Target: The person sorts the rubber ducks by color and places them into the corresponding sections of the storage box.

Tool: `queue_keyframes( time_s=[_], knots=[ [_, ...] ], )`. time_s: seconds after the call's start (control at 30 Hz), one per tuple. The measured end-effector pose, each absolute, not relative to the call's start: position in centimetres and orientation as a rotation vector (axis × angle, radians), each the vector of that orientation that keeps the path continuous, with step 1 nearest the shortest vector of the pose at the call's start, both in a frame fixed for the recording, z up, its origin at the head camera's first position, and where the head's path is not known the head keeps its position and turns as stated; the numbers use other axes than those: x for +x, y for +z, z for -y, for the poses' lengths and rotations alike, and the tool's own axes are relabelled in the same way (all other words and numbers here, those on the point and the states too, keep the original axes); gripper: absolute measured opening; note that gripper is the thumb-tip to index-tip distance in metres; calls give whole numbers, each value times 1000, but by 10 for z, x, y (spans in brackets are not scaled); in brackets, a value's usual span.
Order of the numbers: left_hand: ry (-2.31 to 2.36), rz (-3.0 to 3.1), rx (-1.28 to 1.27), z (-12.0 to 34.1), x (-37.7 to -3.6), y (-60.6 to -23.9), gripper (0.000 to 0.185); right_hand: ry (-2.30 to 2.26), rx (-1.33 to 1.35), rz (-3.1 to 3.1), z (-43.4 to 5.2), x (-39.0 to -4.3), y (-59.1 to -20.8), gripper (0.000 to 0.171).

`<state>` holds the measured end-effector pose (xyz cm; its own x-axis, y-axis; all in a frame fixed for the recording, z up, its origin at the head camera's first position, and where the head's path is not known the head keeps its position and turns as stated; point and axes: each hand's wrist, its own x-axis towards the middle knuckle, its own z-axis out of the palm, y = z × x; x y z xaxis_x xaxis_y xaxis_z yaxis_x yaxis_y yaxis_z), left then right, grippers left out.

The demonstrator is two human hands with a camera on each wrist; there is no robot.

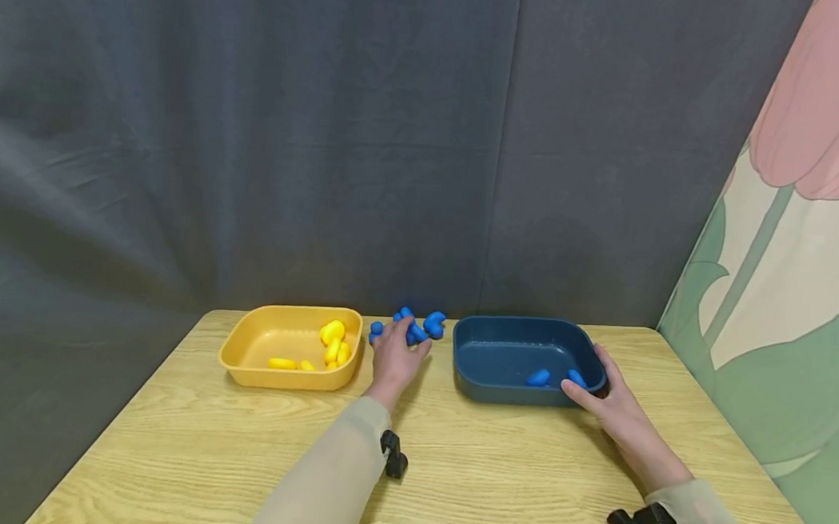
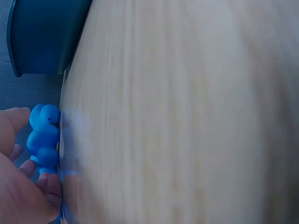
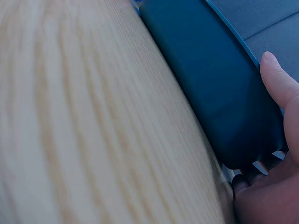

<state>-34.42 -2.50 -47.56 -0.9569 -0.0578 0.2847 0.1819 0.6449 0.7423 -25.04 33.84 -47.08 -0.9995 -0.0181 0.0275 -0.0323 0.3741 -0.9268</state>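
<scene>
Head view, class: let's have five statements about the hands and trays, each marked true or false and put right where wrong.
1. The right hand holds the dark blue tray. True.
2. The dark blue tray is empty. False: two blue pieces show inside it.
3. Yellow pieces lie in the yellow tray. True.
4. The yellow tray stands right of the dark blue tray. False: it stands to the left.
5. The left hand is at the blue cluster between the trays. True.

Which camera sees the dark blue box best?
The head view: the dark blue box shows nearly whole, inside included. Both wrist views show only its outside, cut off by the picture edge.
</scene>
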Motion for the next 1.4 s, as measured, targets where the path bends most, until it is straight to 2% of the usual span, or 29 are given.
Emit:
queue_keyframes(
  time_s=[0.5, 0.87, 1.1, 1.4],
  knots=[
    [-1203, 2632, -76, 23, -347, -475, 55, 1747, 44, 2587, -339, -251, -470, 111],
    [-1234, 2569, -69, 23, -351, -479, 31, 1769, 28, 2592, -340, -251, -471, 111],
    [-1224, 2566, -65, 24, -349, -480, 39, 1773, 44, 2584, -339, -251, -472, 111],
    [-1186, 2600, -84, 26, -346, -477, 39, 1776, 50, 2585, -340, -251, -472, 110]
  ],
)
